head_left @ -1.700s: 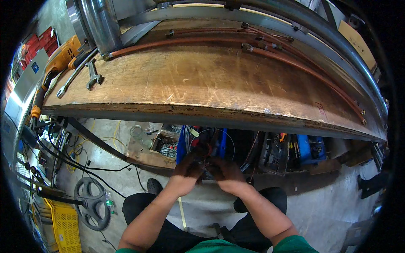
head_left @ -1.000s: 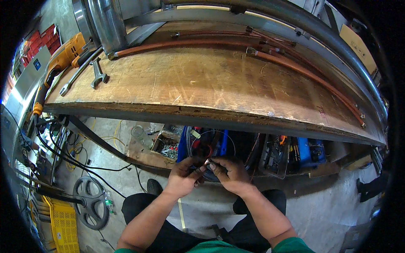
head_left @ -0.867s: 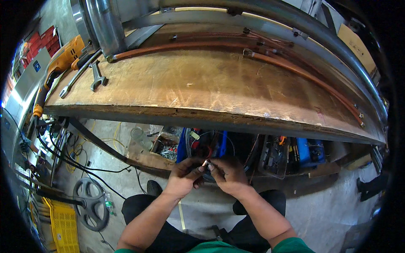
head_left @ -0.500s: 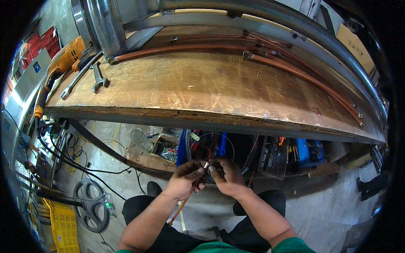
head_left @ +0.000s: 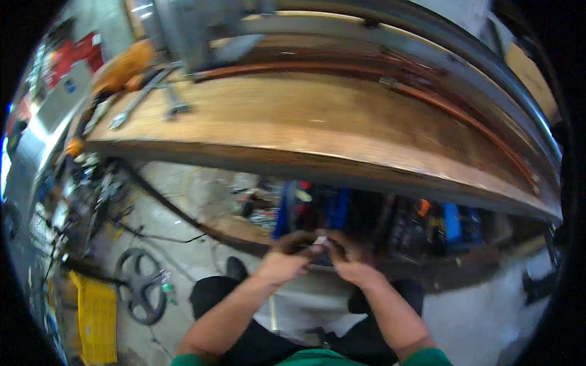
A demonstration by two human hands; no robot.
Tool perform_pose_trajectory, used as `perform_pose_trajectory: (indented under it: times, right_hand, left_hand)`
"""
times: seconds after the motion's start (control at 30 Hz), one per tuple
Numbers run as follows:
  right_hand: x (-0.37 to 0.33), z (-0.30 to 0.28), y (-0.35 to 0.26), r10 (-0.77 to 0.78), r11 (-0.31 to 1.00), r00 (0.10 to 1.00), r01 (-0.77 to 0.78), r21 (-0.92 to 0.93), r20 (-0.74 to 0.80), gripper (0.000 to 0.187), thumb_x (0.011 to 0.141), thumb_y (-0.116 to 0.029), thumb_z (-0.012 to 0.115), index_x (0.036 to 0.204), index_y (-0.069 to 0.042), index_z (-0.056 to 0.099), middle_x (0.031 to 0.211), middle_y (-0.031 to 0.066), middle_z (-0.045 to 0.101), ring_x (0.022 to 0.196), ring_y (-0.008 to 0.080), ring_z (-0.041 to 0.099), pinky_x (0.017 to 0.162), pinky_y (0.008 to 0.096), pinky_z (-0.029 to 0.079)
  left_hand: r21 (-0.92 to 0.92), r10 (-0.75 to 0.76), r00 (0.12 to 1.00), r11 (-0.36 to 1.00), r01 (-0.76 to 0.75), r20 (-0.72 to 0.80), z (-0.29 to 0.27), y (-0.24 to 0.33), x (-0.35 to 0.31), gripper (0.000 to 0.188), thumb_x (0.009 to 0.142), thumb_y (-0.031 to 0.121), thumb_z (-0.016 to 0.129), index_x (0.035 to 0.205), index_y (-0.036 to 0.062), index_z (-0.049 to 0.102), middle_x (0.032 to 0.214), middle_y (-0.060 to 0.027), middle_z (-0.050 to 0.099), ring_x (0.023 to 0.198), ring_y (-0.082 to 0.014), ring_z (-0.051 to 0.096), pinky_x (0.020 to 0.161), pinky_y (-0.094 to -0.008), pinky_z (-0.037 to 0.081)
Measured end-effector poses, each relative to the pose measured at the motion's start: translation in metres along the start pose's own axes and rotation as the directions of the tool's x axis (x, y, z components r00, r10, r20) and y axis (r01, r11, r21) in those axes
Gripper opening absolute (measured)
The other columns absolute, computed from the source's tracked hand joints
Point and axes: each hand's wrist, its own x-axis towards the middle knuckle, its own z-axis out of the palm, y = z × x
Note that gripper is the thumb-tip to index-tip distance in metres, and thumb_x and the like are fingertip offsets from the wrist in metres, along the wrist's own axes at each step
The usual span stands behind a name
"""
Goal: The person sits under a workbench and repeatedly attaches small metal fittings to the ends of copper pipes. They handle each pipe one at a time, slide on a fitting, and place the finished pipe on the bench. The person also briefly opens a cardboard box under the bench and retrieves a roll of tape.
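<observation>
Both hands are drawn together in front of the bench edge, over my lap, smeared by motion. My left hand (head_left: 285, 261) is closed; half a second earlier it held a thin copper-coloured tube, whose length hardly shows now. At its fingertips sits a small pale metal fitting (head_left: 320, 240). Opposite, my right hand (head_left: 354, 259) pinches at the same fitting with thumb and fingers. Longer copper-coloured tubes (head_left: 452, 107) with metal ends lie along the back of the wooden bench (head_left: 262, 116).
An open-end wrench (head_left: 175, 104), a longer wrench (head_left: 137, 100) and an orange power tool (head_left: 125, 67) lie at the bench's left. Below stand blue bins (head_left: 452, 222) with tools. A metal frame rises behind. On the floor are a dark spoked wheel (head_left: 141, 287) and a yellow crate (head_left: 96, 317).
The view has shifted and blurred, so the bench and its tools appear farther right. My hands stay together at the fitting. The tube's hanging end, clear before, no longer shows.
</observation>
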Motion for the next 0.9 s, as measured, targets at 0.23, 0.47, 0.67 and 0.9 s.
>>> perform_pose_trajectory:
  times: [0.23,0.47,0.67,0.9]
  right_hand:
    - [-0.007,-0.004,0.027,0.086,0.977,0.964,-0.13,-0.166,-0.252,0.026,0.097,-0.02,0.053,0.115,-0.002,0.06,0.111,0.0158,0.063,0.104,0.0269,0.059,0.093,0.0365,0.045]
    - [0.006,0.006,0.027,0.131,0.991,0.989,-0.133,-0.032,-0.065,0.029,0.097,-0.014,0.05,0.12,0.003,0.059,0.118,0.0159,0.062,0.108,0.025,0.058,0.096,0.0355,0.043]
    - [0.019,0.008,0.074,-0.129,0.988,0.989,0.135,0.07,-0.073,0.03,0.096,-0.014,0.051,0.118,0.003,0.061,0.116,0.0161,0.064,0.105,0.0226,0.06,0.093,0.0339,0.045]
    - [0.024,0.022,0.002,-0.004,0.999,0.994,0.0,-0.044,-0.109,0.024,0.09,-0.011,0.056,0.107,0.002,0.068,0.105,0.0183,0.068,0.097,0.0263,0.064,0.086,0.0377,0.05]
  left_hand:
    - [0.392,0.413,0.911,0.836,-0.384,0.012,0.013,-0.025,0.042,0.049,0.096,0.039,0.05,0.128,0.002,0.053,0.13,-0.0197,0.053,0.12,-0.0328,0.05,0.104,-0.0386,0.037]
    - [0.315,0.406,0.9,0.885,-0.343,-0.161,0.014,-0.049,0.028,0.043,0.097,0.031,0.05,0.126,-0.0003,0.053,0.127,-0.0228,0.053,0.119,-0.0351,0.05,0.104,-0.0376,0.038]
    - [0.109,0.276,0.961,0.955,-0.276,0.016,-0.006,-0.009,0.016,0.063,0.09,0.037,0.062,0.136,-0.0017,0.042,0.136,-0.0218,0.047,0.125,-0.0277,0.047,0.107,-0.0347,0.035]
    - [-0.207,0.204,0.977,0.955,-0.212,-0.061,-0.013,-0.023,0.027,0.066,0.089,0.032,0.066,0.139,-0.0025,0.038,0.136,-0.0184,0.049,0.127,-0.0249,0.045,0.107,-0.0342,0.034]
